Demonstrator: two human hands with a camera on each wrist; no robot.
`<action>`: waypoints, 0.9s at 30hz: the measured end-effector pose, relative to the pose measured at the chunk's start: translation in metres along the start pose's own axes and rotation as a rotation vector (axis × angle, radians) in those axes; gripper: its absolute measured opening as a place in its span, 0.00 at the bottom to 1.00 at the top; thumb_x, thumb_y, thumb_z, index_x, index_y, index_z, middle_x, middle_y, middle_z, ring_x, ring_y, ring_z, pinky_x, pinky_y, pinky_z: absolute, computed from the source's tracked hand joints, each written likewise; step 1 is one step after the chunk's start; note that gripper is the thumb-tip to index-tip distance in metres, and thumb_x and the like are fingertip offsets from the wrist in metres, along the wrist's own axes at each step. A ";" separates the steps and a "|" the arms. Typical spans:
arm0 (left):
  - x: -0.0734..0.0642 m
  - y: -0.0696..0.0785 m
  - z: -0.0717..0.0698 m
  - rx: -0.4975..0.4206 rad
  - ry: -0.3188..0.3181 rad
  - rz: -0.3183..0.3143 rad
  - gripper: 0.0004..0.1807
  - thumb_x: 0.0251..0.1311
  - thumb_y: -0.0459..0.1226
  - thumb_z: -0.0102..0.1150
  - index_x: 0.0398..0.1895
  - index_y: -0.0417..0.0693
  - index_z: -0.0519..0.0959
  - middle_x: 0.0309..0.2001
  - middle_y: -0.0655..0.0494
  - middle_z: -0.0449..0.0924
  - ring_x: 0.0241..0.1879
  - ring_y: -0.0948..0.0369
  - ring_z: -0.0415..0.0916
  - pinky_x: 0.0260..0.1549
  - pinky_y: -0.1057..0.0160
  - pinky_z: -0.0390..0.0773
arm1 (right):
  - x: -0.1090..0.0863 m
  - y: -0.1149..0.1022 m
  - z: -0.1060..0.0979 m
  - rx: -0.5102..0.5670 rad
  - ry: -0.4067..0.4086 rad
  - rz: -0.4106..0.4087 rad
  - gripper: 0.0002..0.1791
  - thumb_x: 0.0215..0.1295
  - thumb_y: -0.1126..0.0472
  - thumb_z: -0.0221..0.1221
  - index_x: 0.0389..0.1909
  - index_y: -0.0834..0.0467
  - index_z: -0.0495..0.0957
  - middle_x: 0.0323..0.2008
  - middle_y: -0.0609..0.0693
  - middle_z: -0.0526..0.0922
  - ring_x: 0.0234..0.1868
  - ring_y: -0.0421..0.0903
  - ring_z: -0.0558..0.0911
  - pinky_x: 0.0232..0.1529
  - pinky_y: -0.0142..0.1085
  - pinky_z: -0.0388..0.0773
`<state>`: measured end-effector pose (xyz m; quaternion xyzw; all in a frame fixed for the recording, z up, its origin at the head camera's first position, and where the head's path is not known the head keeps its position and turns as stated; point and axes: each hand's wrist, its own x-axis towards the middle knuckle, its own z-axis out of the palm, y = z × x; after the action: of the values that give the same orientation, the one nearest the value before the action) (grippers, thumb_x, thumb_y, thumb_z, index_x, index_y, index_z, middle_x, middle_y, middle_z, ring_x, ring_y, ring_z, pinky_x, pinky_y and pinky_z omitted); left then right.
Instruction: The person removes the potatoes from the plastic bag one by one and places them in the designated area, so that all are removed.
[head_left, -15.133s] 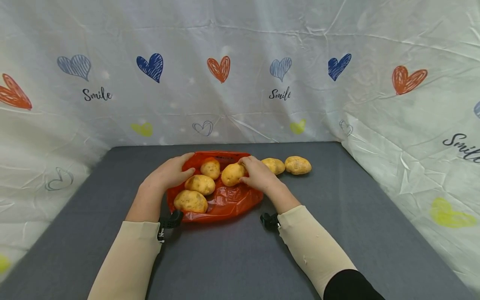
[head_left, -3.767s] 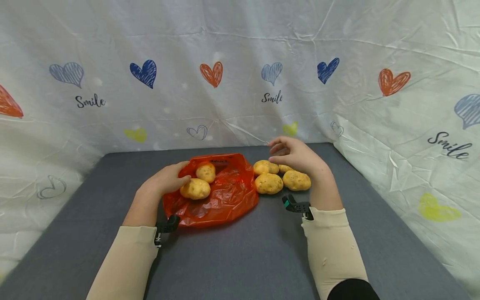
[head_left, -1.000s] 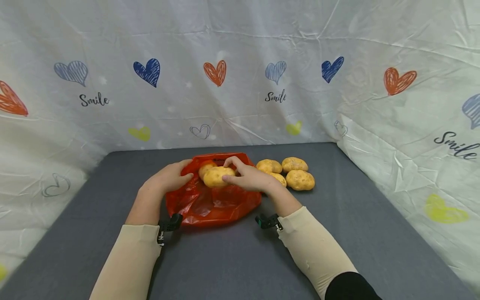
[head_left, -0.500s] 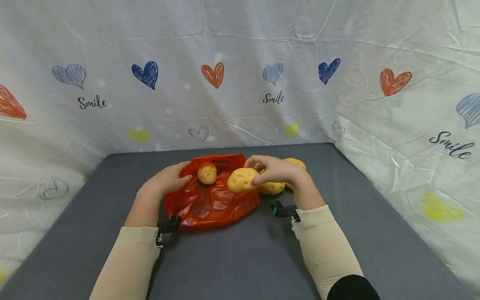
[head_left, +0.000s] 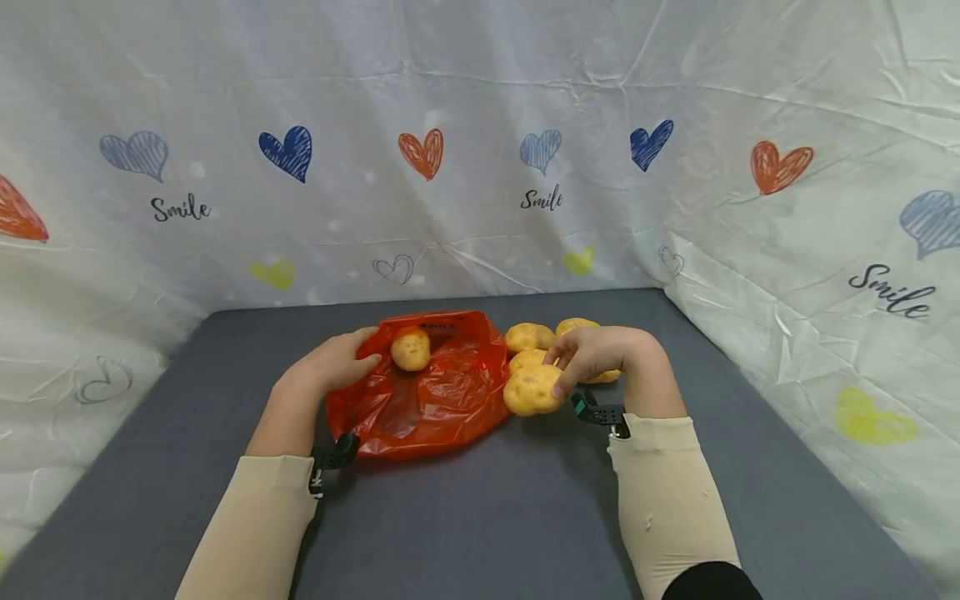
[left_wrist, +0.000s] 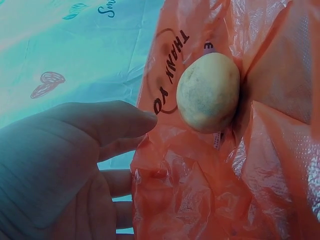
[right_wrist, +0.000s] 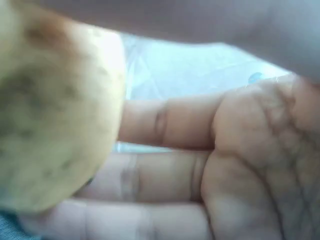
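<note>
My right hand [head_left: 596, 358] pinches a potato [head_left: 532, 390] between thumb and fingers, in front of the other potatoes to the right of the red plastic bag [head_left: 450, 408]. The right wrist view shows this potato [right_wrist: 55, 110] close up, with the fingers reaching behind it. At the bag's left edge is my left hand [head_left: 330, 362]. Its thumb is extended, and its other fingers pass behind the red plastic in the left wrist view, where their tips are hidden. One potato [head_left: 410, 350] lies on the bag near the left thumb, not touching it.
Several potatoes, such as the back-left one [head_left: 529, 337], lie grouped right of the bag; the right hand partly covers some. A grey table [head_left: 465, 517] bears everything. A white printed sheet [head_left: 480, 100] hangs behind and at the sides.
My right hand has carried a potato from the bag rightward to the group beside it, leaving one potato on the bag. More potatoes lay on the bag earlier. My left hand stays at the bag's edge.
</note>
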<state>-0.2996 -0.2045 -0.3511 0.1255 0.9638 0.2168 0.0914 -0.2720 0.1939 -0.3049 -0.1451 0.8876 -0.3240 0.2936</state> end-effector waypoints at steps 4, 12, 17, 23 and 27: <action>-0.001 -0.002 -0.001 -0.004 -0.001 -0.005 0.38 0.65 0.52 0.51 0.74 0.50 0.53 0.69 0.43 0.58 0.66 0.43 0.55 0.60 0.37 0.56 | 0.007 -0.003 0.006 -0.049 -0.047 0.072 0.29 0.44 0.53 0.74 0.49 0.56 0.76 0.28 0.50 0.78 0.26 0.45 0.72 0.30 0.36 0.69; -0.001 -0.002 -0.002 0.002 -0.002 0.002 0.38 0.65 0.52 0.51 0.74 0.50 0.52 0.68 0.41 0.58 0.66 0.42 0.55 0.60 0.37 0.56 | 0.018 -0.008 0.020 -0.168 0.007 0.201 0.22 0.43 0.51 0.74 0.42 0.49 0.80 0.29 0.49 0.79 0.32 0.48 0.77 0.31 0.39 0.73; -0.001 -0.002 -0.001 0.000 -0.005 0.002 0.38 0.65 0.52 0.51 0.74 0.50 0.53 0.68 0.42 0.59 0.66 0.43 0.55 0.60 0.37 0.56 | 0.017 -0.009 0.025 -0.177 0.025 0.221 0.17 0.50 0.58 0.69 0.43 0.50 0.80 0.31 0.50 0.81 0.31 0.48 0.78 0.28 0.36 0.72; 0.001 -0.001 -0.001 -0.018 0.006 0.010 0.37 0.65 0.51 0.52 0.73 0.52 0.53 0.67 0.44 0.61 0.65 0.44 0.58 0.59 0.37 0.59 | 0.010 -0.016 0.025 -0.206 0.073 0.241 0.16 0.49 0.56 0.70 0.39 0.53 0.79 0.30 0.48 0.82 0.30 0.50 0.79 0.18 0.31 0.62; 0.000 -0.002 -0.001 -0.017 0.005 0.003 0.38 0.64 0.52 0.52 0.73 0.52 0.53 0.68 0.45 0.59 0.66 0.44 0.56 0.60 0.37 0.58 | 0.007 -0.026 0.028 -0.287 0.122 0.241 0.20 0.43 0.48 0.74 0.27 0.56 0.77 0.23 0.47 0.77 0.25 0.49 0.78 0.18 0.33 0.65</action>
<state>-0.3004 -0.2063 -0.3508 0.1255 0.9619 0.2255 0.0899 -0.2583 0.1576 -0.3078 -0.0583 0.9517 -0.1651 0.2523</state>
